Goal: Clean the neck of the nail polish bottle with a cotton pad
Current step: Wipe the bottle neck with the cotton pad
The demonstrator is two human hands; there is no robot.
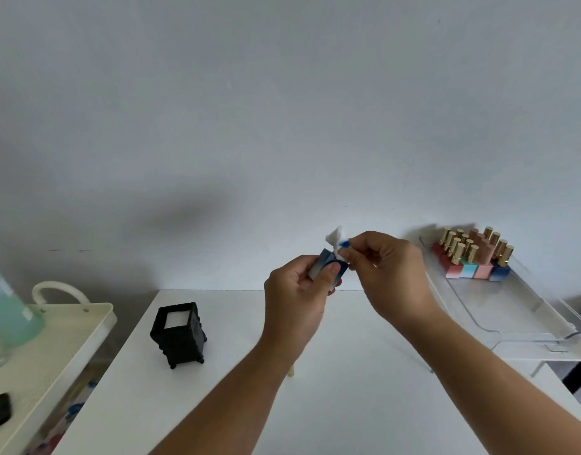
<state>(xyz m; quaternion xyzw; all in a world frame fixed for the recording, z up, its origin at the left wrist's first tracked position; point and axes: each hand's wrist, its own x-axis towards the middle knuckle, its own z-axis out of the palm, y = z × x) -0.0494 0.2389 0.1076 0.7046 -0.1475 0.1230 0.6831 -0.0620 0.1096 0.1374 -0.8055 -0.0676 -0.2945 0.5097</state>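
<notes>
My left hand grips a blue nail polish bottle above the far edge of the white table. The bottle tilts slightly and its neck is hidden. My right hand pinches a white cotton pad stained blue, pressed over the top of the bottle. A small cream piece, maybe the cap, peeks out on the table under my left forearm.
A black box with white pads inside stands on the left of the table. A clear tray at the right holds several gold-capped polish bottles. A cream cart at left carries a green bottle.
</notes>
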